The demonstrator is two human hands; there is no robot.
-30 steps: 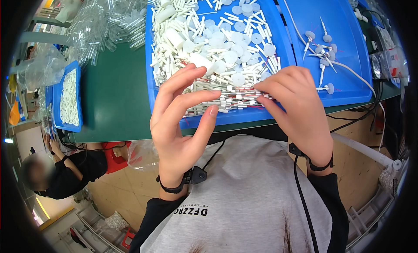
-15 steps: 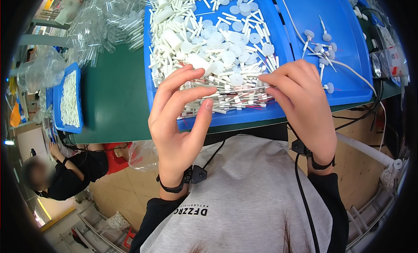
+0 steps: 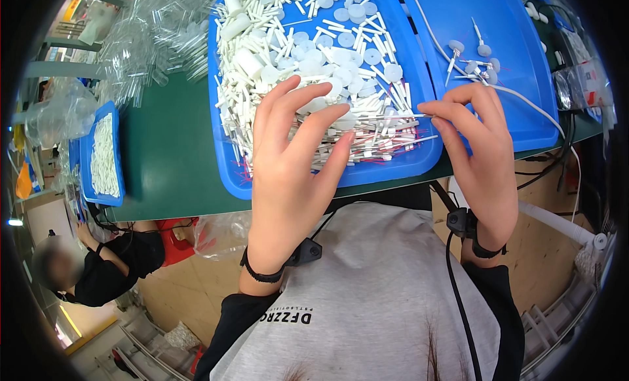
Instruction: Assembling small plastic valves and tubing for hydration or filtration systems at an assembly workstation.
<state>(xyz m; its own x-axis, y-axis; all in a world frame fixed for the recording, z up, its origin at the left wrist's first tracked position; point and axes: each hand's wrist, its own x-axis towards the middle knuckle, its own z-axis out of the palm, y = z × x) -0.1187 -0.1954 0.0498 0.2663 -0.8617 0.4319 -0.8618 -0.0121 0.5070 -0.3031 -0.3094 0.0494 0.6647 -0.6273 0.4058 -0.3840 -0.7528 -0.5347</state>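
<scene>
My right hand (image 3: 481, 135) is closed in a pinch on the end of a thin, pale rod (image 3: 407, 116). That rod points left over the front of a blue tray (image 3: 230, 174). My left hand (image 3: 288, 142) hovers over the same tray with its fingers spread and curved; I see nothing held in it. Under both hands lies a heap of short white tubes (image 3: 386, 129), some with thin red wires. Translucent round discs (image 3: 344, 57) are mixed in farther back. The rod's left part blends into the heap, so its full length is unclear.
A second blue tray (image 3: 524, 47) on the right holds several disc-and-tube pieces (image 3: 481, 66), with a white cable (image 3: 531, 106) across it. Clear plastic tubes (image 3: 147, 47) are piled at the back left. A small blue tray (image 3: 105, 165) of white pieces sits left. A person (image 3: 111, 263) is beyond.
My right hand has moved right with the thin rod, past the heap's right side. My left hand has also shifted right, fingers still apart. The view has shifted slightly.
</scene>
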